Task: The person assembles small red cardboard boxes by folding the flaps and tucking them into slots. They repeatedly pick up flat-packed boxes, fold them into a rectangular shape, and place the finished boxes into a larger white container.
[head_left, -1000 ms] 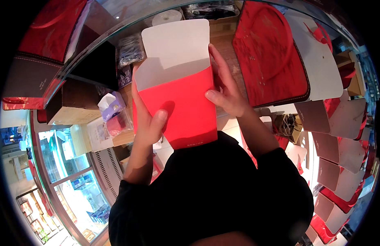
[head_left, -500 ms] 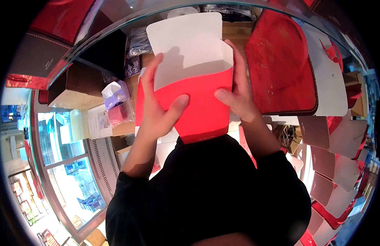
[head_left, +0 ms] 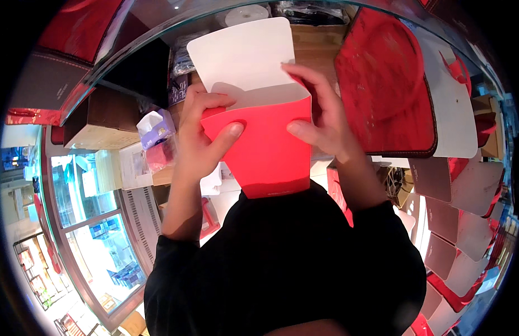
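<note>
Both my hands hold a red cardboard box (head_left: pixel 270 145) upright against my body. Its mouth faces away from me, with a pale inside and a tall white flap standing up at the far edge. My left hand (head_left: pixel 200 134) grips the left side, thumb flat on the red front and fingers curled over the rim by the opening. My right hand (head_left: pixel 327 120) wraps the right side, thumb on the front, index fingertip near the flap's lower right edge. The rest of the right fingers are partly hidden behind the box.
A large red panel with dark stitched edging (head_left: pixel 383 89) lies to the right. More grey-and-red panels (head_left: pixel 436 179) are stacked beyond it. On the left are a purple tissue box (head_left: pixel 156 127) and a brown carton (head_left: pixel 102 115). A glass edge (head_left: pixel 175 18) curves across the far side.
My left fingers have bent inward over the rim. My right index finger has come over toward the flap. The box has shifted slightly left, and its mouth looks narrower.
</note>
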Motion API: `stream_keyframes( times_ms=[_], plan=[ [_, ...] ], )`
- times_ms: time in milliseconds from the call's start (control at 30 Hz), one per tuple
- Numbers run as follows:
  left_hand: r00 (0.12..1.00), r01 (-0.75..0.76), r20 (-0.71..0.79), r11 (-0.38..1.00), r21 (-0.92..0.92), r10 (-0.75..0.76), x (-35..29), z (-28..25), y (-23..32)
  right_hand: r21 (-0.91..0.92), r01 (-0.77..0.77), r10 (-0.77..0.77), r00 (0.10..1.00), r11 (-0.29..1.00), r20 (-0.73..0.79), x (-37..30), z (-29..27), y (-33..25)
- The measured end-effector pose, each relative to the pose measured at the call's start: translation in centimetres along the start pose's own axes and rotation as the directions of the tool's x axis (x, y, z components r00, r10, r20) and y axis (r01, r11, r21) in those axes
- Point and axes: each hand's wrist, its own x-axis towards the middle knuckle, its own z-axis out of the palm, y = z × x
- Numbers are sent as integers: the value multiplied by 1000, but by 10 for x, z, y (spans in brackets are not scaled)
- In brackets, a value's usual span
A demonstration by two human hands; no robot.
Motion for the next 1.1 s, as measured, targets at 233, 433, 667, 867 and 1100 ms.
stream_keyframes(
  times_ms=[233, 433, 667, 867, 1100],
  plan=[
    [998, -59, 30, 998, -2, 59, 5, -9, -7, -239, 22, -5, 997, 971, 73, 11, -7, -6],
    [998, -41, -54, 995, -93, 36, 7, -2, -12, -289, 86, -74, 996, 954, 50, 14, -4, 4],
    [994, 90, -45, 992, -87, -95, 4, -1, -16, -197, 60, -51, 998, 979, 48, 13, 9, 10],
    [998, 64, 12, 995, -81, -63, -3, -4, -23, -296, 15, 12, 996, 955, 89, 12, 11, 3],
    [996, -80, -43, 994, -71, 77, -2, -12, -18, -322, 115, -97, 993, 940, 73, 15, 13, 5]
  ],
)
